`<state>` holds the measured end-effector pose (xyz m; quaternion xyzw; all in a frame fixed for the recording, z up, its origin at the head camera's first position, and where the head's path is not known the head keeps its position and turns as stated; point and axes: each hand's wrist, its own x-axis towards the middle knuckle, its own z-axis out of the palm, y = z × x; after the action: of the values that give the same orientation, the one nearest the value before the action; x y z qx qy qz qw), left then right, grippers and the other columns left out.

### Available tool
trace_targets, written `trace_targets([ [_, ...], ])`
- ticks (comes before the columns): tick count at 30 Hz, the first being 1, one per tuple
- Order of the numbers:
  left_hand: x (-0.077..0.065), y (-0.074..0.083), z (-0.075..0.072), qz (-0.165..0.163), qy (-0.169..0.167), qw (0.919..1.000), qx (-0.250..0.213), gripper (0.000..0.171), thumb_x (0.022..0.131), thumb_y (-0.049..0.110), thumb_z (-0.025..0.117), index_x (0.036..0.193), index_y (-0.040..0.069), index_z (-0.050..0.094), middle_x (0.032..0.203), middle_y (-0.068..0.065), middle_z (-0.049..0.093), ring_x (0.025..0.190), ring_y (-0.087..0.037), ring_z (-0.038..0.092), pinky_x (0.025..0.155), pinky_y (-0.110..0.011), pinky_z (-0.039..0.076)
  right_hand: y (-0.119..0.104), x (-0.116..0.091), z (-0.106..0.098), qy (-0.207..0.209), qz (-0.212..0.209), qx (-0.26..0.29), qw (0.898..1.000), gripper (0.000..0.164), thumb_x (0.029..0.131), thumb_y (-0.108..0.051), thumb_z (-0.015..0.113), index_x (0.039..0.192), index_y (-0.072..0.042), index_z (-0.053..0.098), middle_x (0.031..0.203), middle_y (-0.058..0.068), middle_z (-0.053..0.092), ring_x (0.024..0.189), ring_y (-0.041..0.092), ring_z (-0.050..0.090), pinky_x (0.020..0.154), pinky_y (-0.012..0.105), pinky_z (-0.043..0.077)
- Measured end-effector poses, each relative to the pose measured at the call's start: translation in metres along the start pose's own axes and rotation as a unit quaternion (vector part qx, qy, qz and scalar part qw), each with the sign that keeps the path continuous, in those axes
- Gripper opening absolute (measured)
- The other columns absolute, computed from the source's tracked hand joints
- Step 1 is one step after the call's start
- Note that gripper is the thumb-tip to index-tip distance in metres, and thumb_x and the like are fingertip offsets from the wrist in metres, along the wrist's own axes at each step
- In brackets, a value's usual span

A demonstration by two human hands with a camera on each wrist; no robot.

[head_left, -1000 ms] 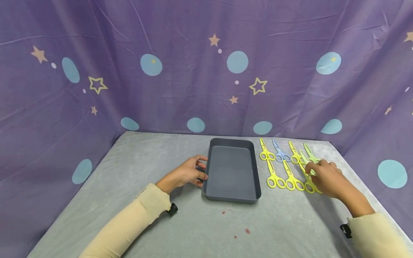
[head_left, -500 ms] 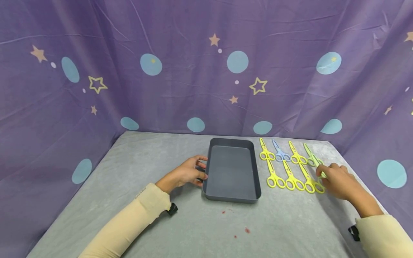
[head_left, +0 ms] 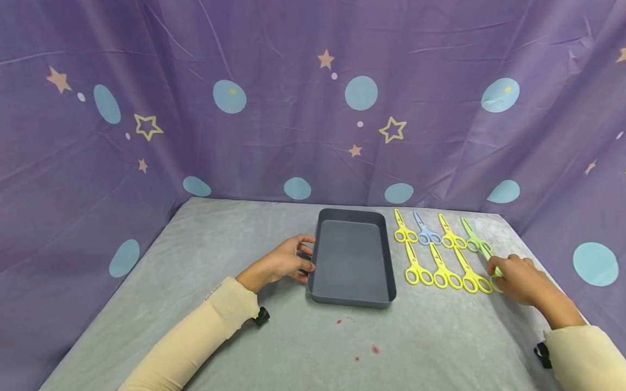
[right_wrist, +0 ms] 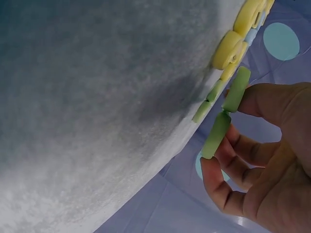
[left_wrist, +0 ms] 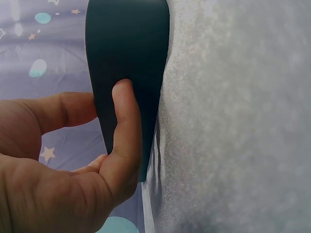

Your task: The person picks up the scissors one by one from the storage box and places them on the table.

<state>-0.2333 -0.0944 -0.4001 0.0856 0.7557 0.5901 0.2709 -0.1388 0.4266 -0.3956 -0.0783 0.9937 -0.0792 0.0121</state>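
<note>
My left hand (head_left: 286, 260) rests against the left wall of a dark grey rectangular tray (head_left: 351, 300). In the left wrist view its fingers are spread along the tray's outer wall (left_wrist: 129, 39). Far right, my right hand (head_left: 520, 279) holds light green scissors (head_left: 486, 252) by the handles, thumb on one side and fingers on the other; the hand covers part of the handles. In the right wrist view the handle loops of these green scissors (right_wrist: 217, 133) show edge-on, slightly above the table. Three yellow scissors (head_left: 442, 271) lie in a row to their left.
A back row holds yellow scissors (head_left: 404, 232), blue scissors (head_left: 427, 234), more yellow scissors (head_left: 451, 237) and other green scissors (head_left: 470, 236). The grey tabletop (head_left: 274, 347) bears small red marks (head_left: 375, 349). A purple curtain (head_left: 274, 130) stands behind and along both sides.
My right hand has carried the green scissors rightward and lowered them to the right end of the front row, uncovering the third yellow scissors. My left hand and the tray have stayed put.
</note>
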Motion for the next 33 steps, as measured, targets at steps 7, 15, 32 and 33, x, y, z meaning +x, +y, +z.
trace_targets([
  [7,-0.001,0.0,-0.001,0.0,-0.001,1.0,-0.001,0.075,0.09,-0.012,0.068,0.155,0.01,0.038,0.14,-0.023,0.043,0.09,-0.03,0.067,0.07,-0.045,0.064,0.005,0.002,0.003,-0.008,-0.016,-0.003,1.0,0.018,0.08,0.002,0.067,0.09,-0.013,0.065,0.081,0.007,0.055,0.072,0.028,0.051,0.059,0.041,0.043],
  [15,0.0,0.0,-0.001,0.0,-0.004,1.0,0.0,0.077,0.09,-0.012,0.068,0.156,0.009,0.036,0.14,-0.022,0.043,0.089,-0.028,0.067,0.069,-0.044,0.064,0.008,0.005,0.005,-0.014,-0.039,-0.003,0.999,0.02,0.078,0.004,0.068,0.087,-0.013,0.064,0.078,0.001,0.057,0.071,0.02,0.049,0.062,0.036,0.04],
  [32,-0.002,0.002,-0.001,-0.004,-0.002,1.0,0.002,0.075,0.09,-0.011,0.068,0.156,0.009,0.037,0.14,-0.02,0.044,0.089,-0.03,0.068,0.068,-0.043,0.064,0.018,0.011,0.011,-0.02,-0.049,0.02,0.998,0.019,0.077,0.006,0.068,0.087,-0.01,0.063,0.08,0.002,0.058,0.073,0.019,0.049,0.062,0.034,0.042],
  [33,-0.002,0.002,-0.001,-0.005,-0.001,1.0,0.001,0.075,0.09,-0.011,0.068,0.156,0.01,0.037,0.139,-0.02,0.044,0.089,-0.03,0.068,0.068,-0.043,0.064,0.018,0.011,0.012,-0.024,-0.047,0.024,0.998,0.019,0.077,0.006,0.068,0.087,-0.009,0.063,0.081,0.002,0.058,0.073,0.019,0.049,0.062,0.034,0.041],
])
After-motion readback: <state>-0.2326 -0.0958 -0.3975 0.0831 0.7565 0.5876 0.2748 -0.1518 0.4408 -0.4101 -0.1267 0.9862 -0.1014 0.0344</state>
